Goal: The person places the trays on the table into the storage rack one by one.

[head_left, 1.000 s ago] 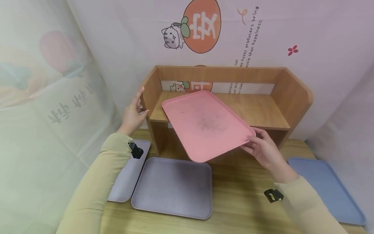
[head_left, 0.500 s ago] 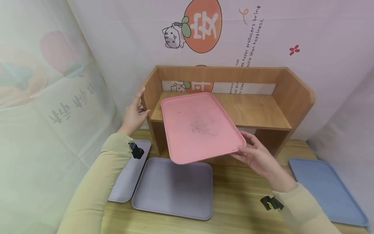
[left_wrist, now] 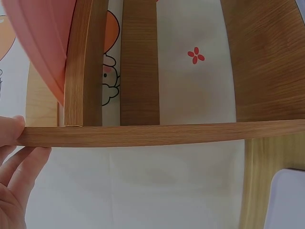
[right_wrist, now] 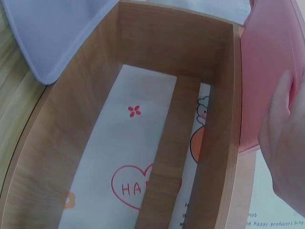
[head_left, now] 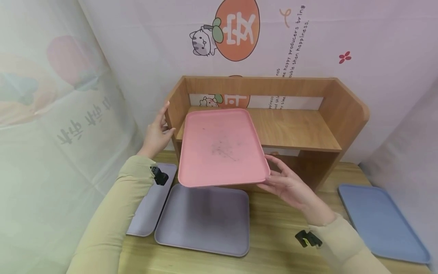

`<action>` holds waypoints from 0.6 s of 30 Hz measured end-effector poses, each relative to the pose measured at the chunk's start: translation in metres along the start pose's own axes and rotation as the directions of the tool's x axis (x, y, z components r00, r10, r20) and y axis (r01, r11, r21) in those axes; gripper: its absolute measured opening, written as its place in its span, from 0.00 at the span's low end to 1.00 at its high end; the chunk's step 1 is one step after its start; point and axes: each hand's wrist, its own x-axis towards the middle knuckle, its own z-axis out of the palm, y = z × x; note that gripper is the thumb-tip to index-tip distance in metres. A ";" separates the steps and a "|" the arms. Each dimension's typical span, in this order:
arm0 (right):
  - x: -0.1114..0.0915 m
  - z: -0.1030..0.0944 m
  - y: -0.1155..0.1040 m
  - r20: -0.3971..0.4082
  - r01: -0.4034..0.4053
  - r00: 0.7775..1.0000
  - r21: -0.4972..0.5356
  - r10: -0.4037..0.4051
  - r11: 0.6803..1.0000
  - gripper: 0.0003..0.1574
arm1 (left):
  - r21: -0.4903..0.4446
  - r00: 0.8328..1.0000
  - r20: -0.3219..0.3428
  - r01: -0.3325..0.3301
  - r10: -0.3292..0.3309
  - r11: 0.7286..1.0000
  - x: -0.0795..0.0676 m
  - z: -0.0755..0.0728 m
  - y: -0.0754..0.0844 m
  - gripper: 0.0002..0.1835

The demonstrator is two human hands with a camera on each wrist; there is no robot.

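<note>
My right hand holds a pink rectangular tray by its near right corner, thumb at the rim and fingers beneath. The tray's far end lies over the upper board of a small wooden desktop shelf, while its near end juts out past the front edge. Dark smudges mark the middle of the tray. My left hand grips the shelf's left side panel; in the left wrist view its thumb and fingers are on either face of that panel. The right wrist view shows the pink tray's underside against the board.
A greyish-purple tray lies on the wooden table in front of the shelf. Left of it is a lavender tray, partly behind my left sleeve. A blue tray lies far right. Printed cloth hangs behind and at the sides.
My right hand has moved left, swinging the pink tray's near end left so that it sits squarer to the shelf. My left hand has stayed on the side panel.
</note>
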 end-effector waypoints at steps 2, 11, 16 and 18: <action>0.003 0.003 0.002 -0.024 -0.020 1.000 -0.007 0.020 1.000 0.37 | 0.004 1.000 -0.001 0.000 0.000 1.000 0.000 0.000 0.000 0.49; 0.020 0.016 0.009 -0.175 -0.107 0.980 -0.043 0.098 0.993 0.45 | 0.009 1.000 -0.001 -0.006 0.006 1.000 0.000 -0.001 0.000 0.49; 0.028 0.020 0.010 -0.220 -0.119 0.969 -0.033 0.109 0.992 0.46 | 0.011 1.000 0.003 0.005 -0.005 1.000 0.000 -0.002 0.000 0.49; 0.032 0.022 0.010 -0.235 -0.120 0.966 -0.037 0.108 0.992 0.46 | 0.010 1.000 0.004 0.006 -0.006 1.000 0.000 -0.002 0.001 0.49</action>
